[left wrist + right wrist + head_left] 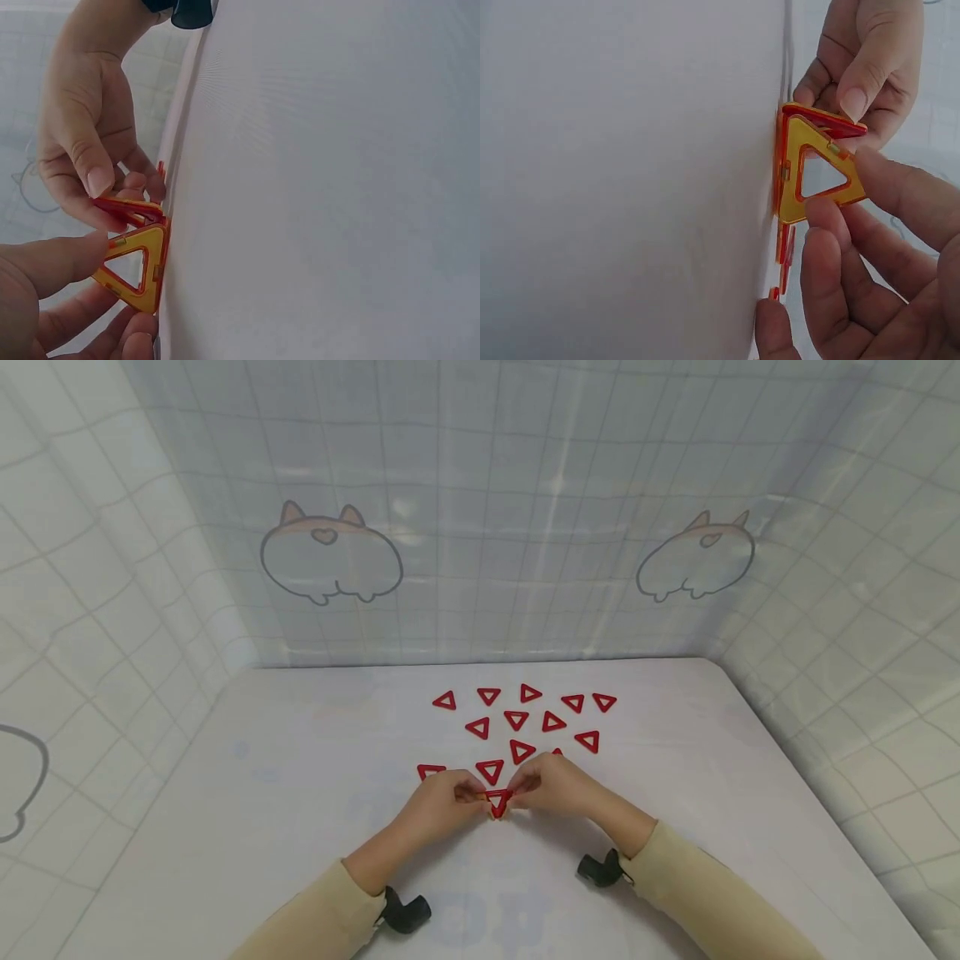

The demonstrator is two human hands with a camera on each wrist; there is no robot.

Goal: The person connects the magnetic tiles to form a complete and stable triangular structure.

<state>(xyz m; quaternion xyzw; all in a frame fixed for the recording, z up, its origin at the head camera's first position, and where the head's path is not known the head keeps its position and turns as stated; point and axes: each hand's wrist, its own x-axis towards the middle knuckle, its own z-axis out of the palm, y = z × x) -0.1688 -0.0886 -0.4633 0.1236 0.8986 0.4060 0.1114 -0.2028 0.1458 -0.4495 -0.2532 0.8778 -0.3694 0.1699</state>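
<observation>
Both hands meet over a small cluster of red triangular magnetic tiles (498,807) low on the white table. My left hand (441,806) pinches one tilted tile (155,259) between thumb and fingers; its near face looks yellow-orange, with an open centre. Opposite it, my right hand (561,787) pinches a second tilted tile (798,139). In both wrist views the two raised tiles lean toward each other and meet near the tabletop. An orange edge (779,199) runs along the table beneath them; whether it is a separate flat tile I cannot tell.
Several loose red triangles lie flat beyond the hands, among them a close one (491,761) and one (431,767) partly behind the left hand. The white table (300,752) is bounded by grid-patterned curtains (480,610). Black wrist cameras (406,913) sit on both forearms.
</observation>
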